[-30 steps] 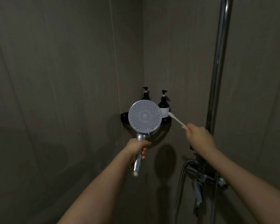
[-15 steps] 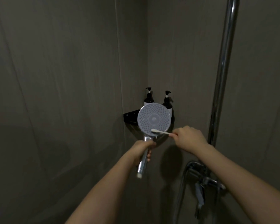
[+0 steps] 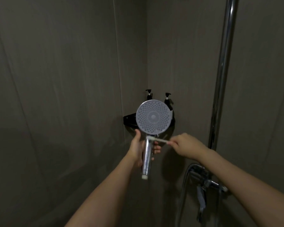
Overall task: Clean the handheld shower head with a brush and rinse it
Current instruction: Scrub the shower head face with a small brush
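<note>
The handheld shower head has a round pale face full of small holes and a chrome handle, and it faces me in the middle of the head view. My left hand grips the handle just below the face. My right hand pinches a thin white brush by its handle. The brush lies level, with its head against the neck where the handle meets the face.
A black corner shelf with two dark pump bottles sits behind the shower head. A chrome riser pipe runs up the right wall. The mixer tap and hose hang at the lower right. Grey walls close in on the left and behind.
The brush has come from off to the right onto the lower face, then down to the neck. Both hands and the shower head sit slightly further left in view.
</note>
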Demonstrator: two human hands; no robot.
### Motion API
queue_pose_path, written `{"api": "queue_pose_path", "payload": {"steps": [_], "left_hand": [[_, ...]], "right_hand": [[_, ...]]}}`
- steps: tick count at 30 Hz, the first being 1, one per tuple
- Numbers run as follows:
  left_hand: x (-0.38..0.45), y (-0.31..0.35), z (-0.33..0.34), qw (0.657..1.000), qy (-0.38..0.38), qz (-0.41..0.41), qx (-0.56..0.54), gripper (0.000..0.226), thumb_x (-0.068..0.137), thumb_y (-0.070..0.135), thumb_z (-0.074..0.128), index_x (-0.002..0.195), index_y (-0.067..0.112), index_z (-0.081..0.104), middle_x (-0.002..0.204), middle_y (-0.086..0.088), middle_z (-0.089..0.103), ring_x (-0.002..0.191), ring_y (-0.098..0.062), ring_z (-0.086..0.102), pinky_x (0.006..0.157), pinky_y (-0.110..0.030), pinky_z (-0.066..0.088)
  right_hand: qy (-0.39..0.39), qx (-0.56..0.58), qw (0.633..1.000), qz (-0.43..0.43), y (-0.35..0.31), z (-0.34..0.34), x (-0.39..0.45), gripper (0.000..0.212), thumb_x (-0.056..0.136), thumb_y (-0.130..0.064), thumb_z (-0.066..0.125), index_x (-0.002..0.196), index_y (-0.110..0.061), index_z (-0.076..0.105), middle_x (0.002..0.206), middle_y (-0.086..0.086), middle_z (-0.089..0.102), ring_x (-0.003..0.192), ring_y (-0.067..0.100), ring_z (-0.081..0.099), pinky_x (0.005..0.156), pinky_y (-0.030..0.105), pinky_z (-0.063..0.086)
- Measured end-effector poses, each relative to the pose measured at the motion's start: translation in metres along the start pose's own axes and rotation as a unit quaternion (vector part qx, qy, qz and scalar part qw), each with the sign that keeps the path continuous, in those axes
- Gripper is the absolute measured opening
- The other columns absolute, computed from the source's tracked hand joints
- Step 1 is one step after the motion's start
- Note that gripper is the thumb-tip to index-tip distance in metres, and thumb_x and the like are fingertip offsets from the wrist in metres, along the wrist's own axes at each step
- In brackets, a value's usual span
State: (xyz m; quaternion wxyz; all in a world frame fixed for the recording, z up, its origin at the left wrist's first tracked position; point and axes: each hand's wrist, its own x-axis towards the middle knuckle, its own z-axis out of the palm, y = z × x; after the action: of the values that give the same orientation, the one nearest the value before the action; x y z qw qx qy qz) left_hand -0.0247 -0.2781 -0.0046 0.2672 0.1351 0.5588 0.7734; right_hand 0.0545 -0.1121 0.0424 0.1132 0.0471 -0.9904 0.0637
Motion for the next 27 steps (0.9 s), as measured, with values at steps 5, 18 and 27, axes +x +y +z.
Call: {"api": "queue_pose_path", "payload": {"steps": [5, 18, 27], "left_hand": [[0.005, 0.002, 0.003, 1.0, 0.02, 0.0, 0.004, 0.094, 0.081, 0.078, 0.009, 0.101, 0.002, 0.06, 0.079, -0.011, 0.063, 0.07, -0.024, 0.062, 0.061, -0.028, 0.042], [0.006, 0.007, 0.011, 0.999, -0.025, 0.013, -0.046, 0.088, 0.08, 0.08, 0.01, 0.087, 0.007, 0.06, 0.068, -0.006, 0.048, 0.051, -0.015, 0.046, 0.054, -0.024, 0.038], [0.01, 0.007, -0.002, 0.996, -0.009, 0.022, -0.088, 0.084, 0.08, 0.08, 0.014, 0.086, 0.009, 0.058, 0.067, -0.006, 0.05, 0.051, -0.015, 0.048, 0.05, -0.023, 0.038]], "right_hand": [[-0.061, -0.084, 0.994, -0.037, -0.004, 0.007, -0.004, 0.034, 0.097, -0.04, 0.039, 0.104, -0.02, 0.065, 0.104, 0.01, 0.066, 0.097, 0.027, 0.061, 0.075, 0.031, 0.044], [-0.028, -0.091, 0.995, -0.039, -0.001, -0.002, 0.001, 0.036, 0.097, -0.041, 0.037, 0.108, -0.021, 0.065, 0.107, 0.011, 0.066, 0.099, 0.028, 0.061, 0.078, 0.032, 0.046], [0.018, -0.037, 0.998, -0.053, 0.009, 0.006, -0.004, 0.037, 0.096, -0.044, 0.039, 0.093, -0.018, 0.066, 0.09, 0.008, 0.067, 0.086, 0.026, 0.062, 0.067, 0.03, 0.041]]}}
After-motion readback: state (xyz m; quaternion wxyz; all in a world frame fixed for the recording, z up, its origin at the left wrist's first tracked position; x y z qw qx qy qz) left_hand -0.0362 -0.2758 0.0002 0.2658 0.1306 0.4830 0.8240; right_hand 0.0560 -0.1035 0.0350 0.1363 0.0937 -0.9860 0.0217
